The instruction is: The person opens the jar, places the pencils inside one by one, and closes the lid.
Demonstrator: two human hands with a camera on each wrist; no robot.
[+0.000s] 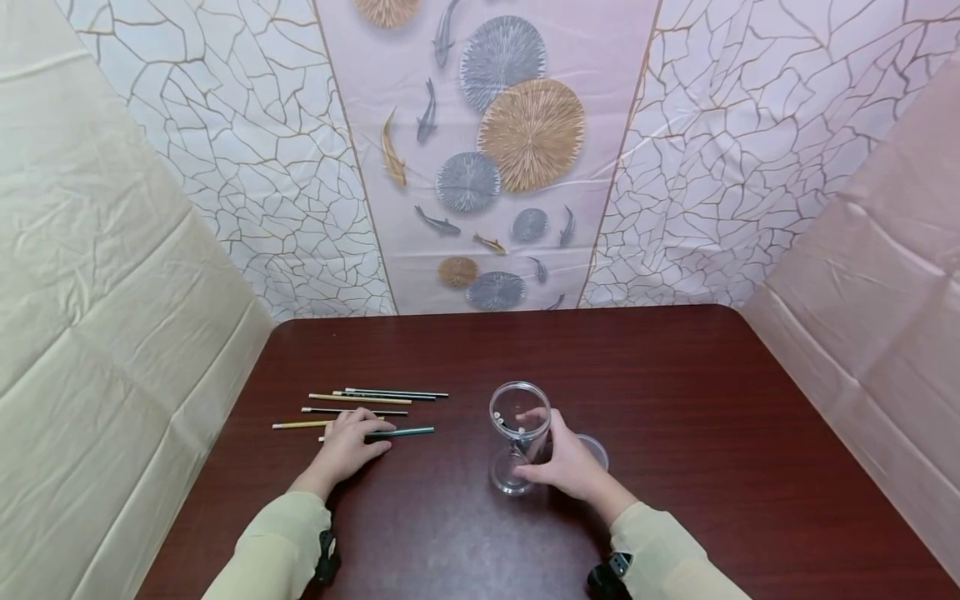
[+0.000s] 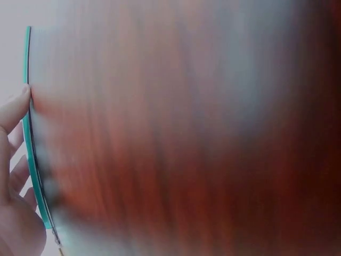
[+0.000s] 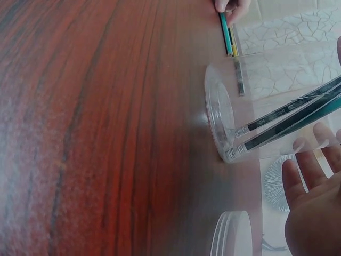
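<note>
My left hand (image 1: 349, 439) lies over a green pencil (image 1: 408, 432) on the table, thumb on one side and fingers on the other. In the left wrist view the thumb presses on the green pencil (image 2: 33, 165), with the fingers behind it. A clear plastic jar (image 1: 519, 450) stands upright, open at the top. My right hand (image 1: 566, 458) grips its side, thumb in front and fingers behind. Inside the jar, dark pencils (image 3: 287, 114) and a green one lean at a slant, as the right wrist view shows.
Several more pencils (image 1: 360, 399), yellow and dark, lie loosely grouped beyond the left hand. A clear round lid (image 1: 597, 451) rests on the brown table (image 1: 675, 375) just right of the jar, partly behind the right hand. Patterned cloth (image 1: 480, 250) hangs along the table's far edge.
</note>
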